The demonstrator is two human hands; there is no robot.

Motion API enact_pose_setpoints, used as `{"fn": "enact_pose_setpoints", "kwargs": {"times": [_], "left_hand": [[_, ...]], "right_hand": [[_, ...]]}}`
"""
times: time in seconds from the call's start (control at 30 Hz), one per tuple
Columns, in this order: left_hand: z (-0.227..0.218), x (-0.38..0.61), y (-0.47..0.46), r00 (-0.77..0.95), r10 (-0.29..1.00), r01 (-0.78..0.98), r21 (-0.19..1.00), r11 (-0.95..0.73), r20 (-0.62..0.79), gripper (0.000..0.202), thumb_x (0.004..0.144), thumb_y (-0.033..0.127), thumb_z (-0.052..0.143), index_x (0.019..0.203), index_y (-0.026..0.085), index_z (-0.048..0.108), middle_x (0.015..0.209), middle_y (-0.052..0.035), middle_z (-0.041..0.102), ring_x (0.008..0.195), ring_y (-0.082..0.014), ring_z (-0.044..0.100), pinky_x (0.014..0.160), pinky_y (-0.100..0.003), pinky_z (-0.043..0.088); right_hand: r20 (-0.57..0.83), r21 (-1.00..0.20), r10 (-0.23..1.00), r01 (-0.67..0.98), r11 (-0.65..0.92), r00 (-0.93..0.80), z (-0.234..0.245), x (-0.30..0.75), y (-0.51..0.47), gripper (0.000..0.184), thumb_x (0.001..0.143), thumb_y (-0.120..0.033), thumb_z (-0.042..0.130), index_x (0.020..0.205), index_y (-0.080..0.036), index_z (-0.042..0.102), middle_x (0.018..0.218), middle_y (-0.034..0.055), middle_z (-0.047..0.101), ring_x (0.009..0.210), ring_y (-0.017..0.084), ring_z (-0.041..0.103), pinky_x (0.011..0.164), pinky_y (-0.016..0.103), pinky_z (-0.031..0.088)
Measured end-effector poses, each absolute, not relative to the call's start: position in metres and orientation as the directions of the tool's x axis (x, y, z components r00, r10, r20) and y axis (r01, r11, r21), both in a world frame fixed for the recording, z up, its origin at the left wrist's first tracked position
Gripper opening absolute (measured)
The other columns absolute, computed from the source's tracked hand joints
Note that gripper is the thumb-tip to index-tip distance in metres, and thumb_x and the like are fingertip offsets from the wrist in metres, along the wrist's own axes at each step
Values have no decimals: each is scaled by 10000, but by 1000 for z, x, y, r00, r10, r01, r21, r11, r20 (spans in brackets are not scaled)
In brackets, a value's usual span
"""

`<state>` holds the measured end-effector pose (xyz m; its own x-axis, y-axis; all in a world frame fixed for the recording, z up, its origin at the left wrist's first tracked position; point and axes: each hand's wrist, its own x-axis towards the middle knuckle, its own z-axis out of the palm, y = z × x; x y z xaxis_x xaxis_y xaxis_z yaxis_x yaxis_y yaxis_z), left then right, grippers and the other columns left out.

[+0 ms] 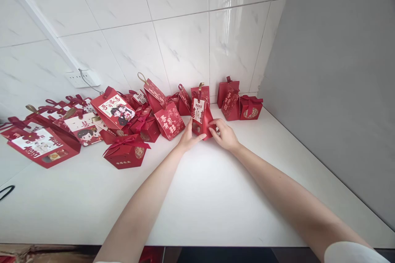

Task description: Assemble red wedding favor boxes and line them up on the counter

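Observation:
A small red gift box [199, 116] with a white label and a ribbon on top stands upright on the white counter, a little in front of the tiled wall. My left hand [189, 137] grips its left side, the thumb lying across the lower front edge. On the opposite side, my right hand [224, 134] has its fingers on the box's red side panel. Between them the two hands hold the box. Directly behind it stands another red box, mostly hidden. A patterned red gift box [170, 121] is just left of my left hand.
Many red gift boxes crowd the left, including a hexagonal box [126, 151] and a large labelled box [43, 144]. Right of my hands stand a patterned box [231, 100] and a bow-tied box [251, 107]. A grey panel [333, 90] borders the counter [216, 205]. A socket [83, 79] is on the wall.

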<state>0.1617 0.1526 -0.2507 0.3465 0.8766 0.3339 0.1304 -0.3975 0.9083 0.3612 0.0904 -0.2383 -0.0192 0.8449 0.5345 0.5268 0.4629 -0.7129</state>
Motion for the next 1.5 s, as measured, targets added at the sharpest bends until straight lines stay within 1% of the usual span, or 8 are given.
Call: {"fn": "enact_pose_setpoints", "kwargs": {"times": [0.2, 0.37, 0.5, 1.0, 1.1, 1.27, 1.4, 1.5], "left_hand": [[-246, 168, 150, 383, 855, 24, 921, -389, 351, 682, 851, 451, 552, 1450, 209, 333, 1451, -105, 440, 1276, -275, 478, 1054, -392, 407], [-240, 169, 145, 442, 813, -38, 914, -405, 378, 541, 911, 457, 436, 1397, 218, 424, 1426, -65, 481, 1320, -249, 437, 1113, -396, 358], [-235, 169, 140, 501, 782, -32, 910, -412, 372, 574, 889, 479, 471, 1397, 214, 435, 1417, -62, 490, 1322, -253, 439, 1117, -396, 361], [-238, 168, 141, 383, 891, 181, 926, -332, 245, 542, 862, 559, 518, 1269, 211, 596, 1250, -60, 639, 1212, -277, 551, 1072, -397, 399], [-242, 166, 146, 337, 915, 197, 934, -298, 221, 521, 851, 565, 533, 1206, 197, 633, 1208, -76, 661, 1157, -289, 585, 1023, -404, 431], [-252, 162, 159, 230, 948, 67, 968, -243, 222, 506, 828, 477, 607, 1250, 211, 529, 1167, -93, 665, 1092, -235, 615, 948, -373, 471], [-259, 158, 166, 64, 976, 68, 975, -212, 208, 450, 760, 466, 679, 1086, 182, 555, 981, -72, 690, 946, -213, 640, 859, -351, 493], [-256, 158, 162, 81, 977, 69, 977, -203, 197, 485, 839, 619, 487, 889, 155, 617, 875, -74, 684, 901, -225, 633, 858, -359, 479]], "right_hand": [[480, -843, 873, 320, 432, 87, -238, 352, 90, 700, 876, -585, 494, 1469, -321, 233, 1408, 78, 474, 1107, 276, 567, 927, 426, 473], [254, -967, 967, 26, 254, -14, -251, 352, 101, 871, 847, -628, 528, 1518, -308, 74, 1581, 70, 190, 1413, 254, 296, 1136, 450, 299], [207, -978, 960, -75, 196, -190, -251, 362, 103, 936, 841, -587, 571, 1527, -295, 6, 1553, 83, 272, 1421, 219, 286, 1172, 441, 239], [349, -934, 934, 57, 354, -70, -258, 358, 106, 1071, 678, -514, 771, 1507, -292, 130, 1539, 100, 267, 1326, 255, 403, 1076, 419, 395], [318, -945, 948, 86, 315, 23, -261, 360, 106, 976, 675, -565, 745, 1458, -263, 245, 1449, 118, 411, 1228, 256, 496, 1013, 421, 441], [205, -978, 972, 70, 198, 117, -269, 366, 111, 555, 744, -677, 595, 1064, -225, 564, 1050, 71, 664, 972, 257, 610, 859, 405, 498], [198, -979, 976, 61, 193, 87, -269, 365, 110, 482, 674, -682, 665, 845, -242, 570, 860, 23, 669, 825, 232, 612, 731, 365, 508], [188, -982, 978, 31, 186, 87, -267, 365, 108, 477, 660, -681, 682, 724, -245, 499, 695, -13, 612, 613, 172, 552, 570, 316, 463]]}}
